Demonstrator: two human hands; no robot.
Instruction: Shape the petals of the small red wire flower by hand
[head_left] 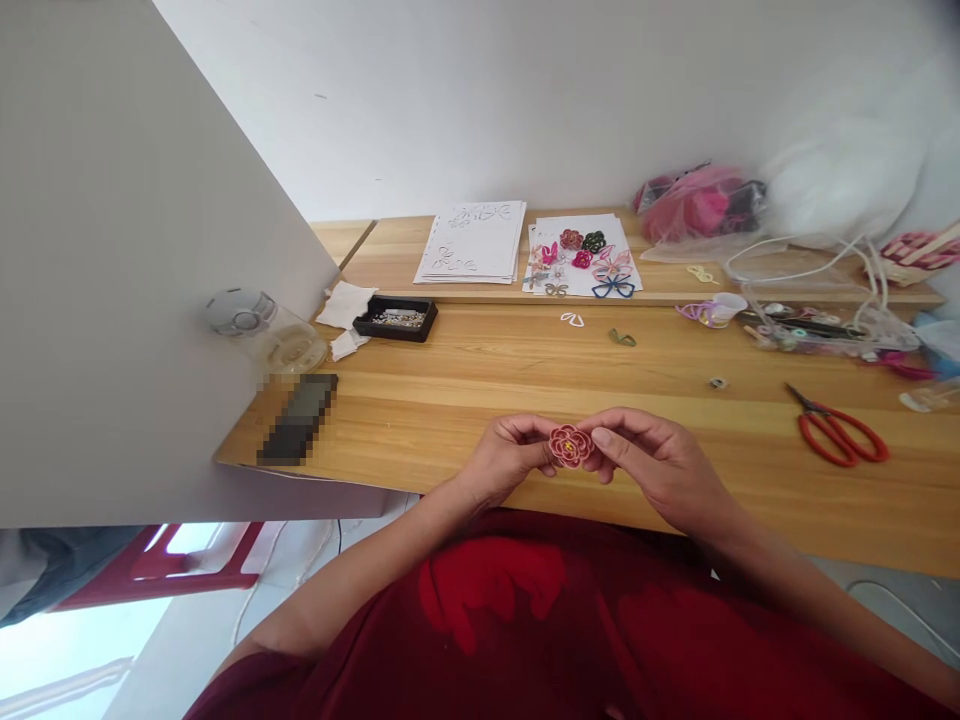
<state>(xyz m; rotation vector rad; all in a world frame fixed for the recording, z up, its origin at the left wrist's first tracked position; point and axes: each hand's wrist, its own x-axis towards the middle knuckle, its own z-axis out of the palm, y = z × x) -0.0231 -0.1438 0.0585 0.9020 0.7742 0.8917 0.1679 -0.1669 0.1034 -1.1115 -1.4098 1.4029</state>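
Flower pinched between both hands, underside hidden; dark slab pixelated.

watching remotely through the head camera, i'd call this a small handicraft corner: a wooden desk against a pale wall. what tells me is the line-drawn pattern papers, the colourful flower and butterfly pieces on a sheet beside them, the black tray of small shiny bits, the red-handled scissors, the clear bag of pink material and the red petalled flower held over the desk.
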